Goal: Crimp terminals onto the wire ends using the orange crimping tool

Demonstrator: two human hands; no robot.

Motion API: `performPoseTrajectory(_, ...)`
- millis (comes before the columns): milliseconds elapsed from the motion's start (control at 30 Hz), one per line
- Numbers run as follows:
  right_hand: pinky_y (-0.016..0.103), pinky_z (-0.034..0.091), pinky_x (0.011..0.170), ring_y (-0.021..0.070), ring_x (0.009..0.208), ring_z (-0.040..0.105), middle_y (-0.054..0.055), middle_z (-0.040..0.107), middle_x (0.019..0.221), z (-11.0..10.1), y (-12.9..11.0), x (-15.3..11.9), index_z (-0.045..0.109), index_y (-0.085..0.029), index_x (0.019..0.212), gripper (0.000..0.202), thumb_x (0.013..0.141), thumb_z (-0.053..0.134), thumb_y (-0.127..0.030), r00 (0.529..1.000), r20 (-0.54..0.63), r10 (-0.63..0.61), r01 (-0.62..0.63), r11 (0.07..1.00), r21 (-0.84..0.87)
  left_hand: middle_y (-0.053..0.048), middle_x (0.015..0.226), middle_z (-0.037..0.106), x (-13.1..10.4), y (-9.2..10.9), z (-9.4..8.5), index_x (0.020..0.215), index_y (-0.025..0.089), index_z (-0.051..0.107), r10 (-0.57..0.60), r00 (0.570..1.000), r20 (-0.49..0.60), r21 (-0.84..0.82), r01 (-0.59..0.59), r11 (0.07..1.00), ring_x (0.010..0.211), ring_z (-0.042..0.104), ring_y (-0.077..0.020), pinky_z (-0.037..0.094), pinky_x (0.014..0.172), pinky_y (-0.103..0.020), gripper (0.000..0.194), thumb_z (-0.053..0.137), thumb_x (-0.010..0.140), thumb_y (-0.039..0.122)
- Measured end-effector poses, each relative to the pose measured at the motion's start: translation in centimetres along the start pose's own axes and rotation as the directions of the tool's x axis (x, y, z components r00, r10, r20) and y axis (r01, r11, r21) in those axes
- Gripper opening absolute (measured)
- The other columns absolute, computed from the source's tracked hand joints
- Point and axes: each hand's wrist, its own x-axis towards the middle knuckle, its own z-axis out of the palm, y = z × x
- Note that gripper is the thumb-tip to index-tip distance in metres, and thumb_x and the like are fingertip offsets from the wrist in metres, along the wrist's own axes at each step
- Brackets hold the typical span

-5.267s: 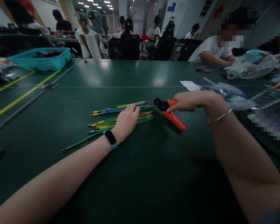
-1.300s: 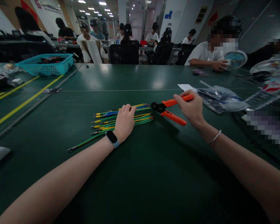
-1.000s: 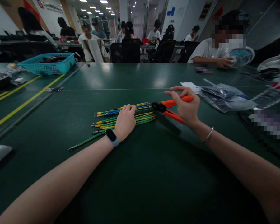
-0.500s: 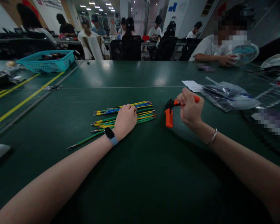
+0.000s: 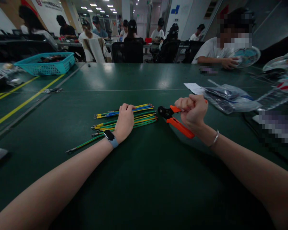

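Note:
My right hand [image 5: 193, 110] is closed round one orange handle of the crimping pliers [image 5: 168, 112]. Their other handle hangs free, spread away below it. The black head points left, close to the right ends of the wires. With fingers curled together over the upper wires, my left hand [image 5: 125, 119] lies across the row; its fingertips are partly hidden. The wires [image 5: 144, 121] are green, yellow and blue, with metal lugs at their left ends. One green wire [image 5: 85, 144] sticks out to the lower left, partly under my left wrist.
A blue basket [image 5: 46, 65] with tools stands at the back left. On the right lie a sheet of paper [image 5: 194, 88] and clear plastic bags [image 5: 230, 97]. Across the green table [image 5: 139, 179] a person [image 5: 210, 51] holds a small fan [image 5: 248, 57].
The crimping pliers have turned in my right hand: their head now points left and the handles show spread apart. My left hand has shifted slightly up among the wires.

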Motion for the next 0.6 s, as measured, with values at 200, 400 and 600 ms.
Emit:
performPoseTrajectory(200,0.036,0.026,0.050,0.0091,0.037,0.023,-0.006,0.019,0.036,0.8,-0.2,-0.6,0.023,-0.023,0.040,0.066,0.087,0.059,-0.052,0.997,0.058,-0.042,0.044,0.999,-0.031,-0.009,0.118,0.064,0.1,0.4,-0.7,0.114,0.019,0.064,-0.034,0.996,0.076,0.143,0.023,0.989,0.108,0.054,-0.0251,0.048,0.091,-0.042,0.028,0.041,0.100,0.013)
performPoseTrajectory(400,0.037,0.029,0.053,0.0107,0.041,0.024,-0.005,0.019,0.038,0.0,-0.4,-0.9,0.024,-0.023,0.042,0.062,0.087,0.059,-0.049,0.999,0.040,-0.023,0.026,0.997,-0.071,-0.009,0.120,0.064,0.2,0.8,-0.9,0.119,0.019,0.066,-0.010,0.992,0.123,0.240,-0.020,0.971,0.108,0.054,-0.0275,0.047,0.090,-0.044,0.036,0.037,0.100,0.010)
performPoseTrajectory(600,0.038,0.031,0.053,0.0111,0.041,0.023,-0.005,0.018,0.040,-0.7,-0.1,-1.2,0.023,-0.024,0.045,0.062,0.092,0.054,-0.049,0.994,0.066,-0.089,0.095,0.991,-0.094,-0.011,0.121,0.062,0.1,1.4,-1.2,0.118,0.014,0.065,0.039,0.986,0.163,0.311,-0.089,0.946,0.106,0.058,-0.0249,0.052,0.090,-0.040,0.034,0.037,0.100,0.009)
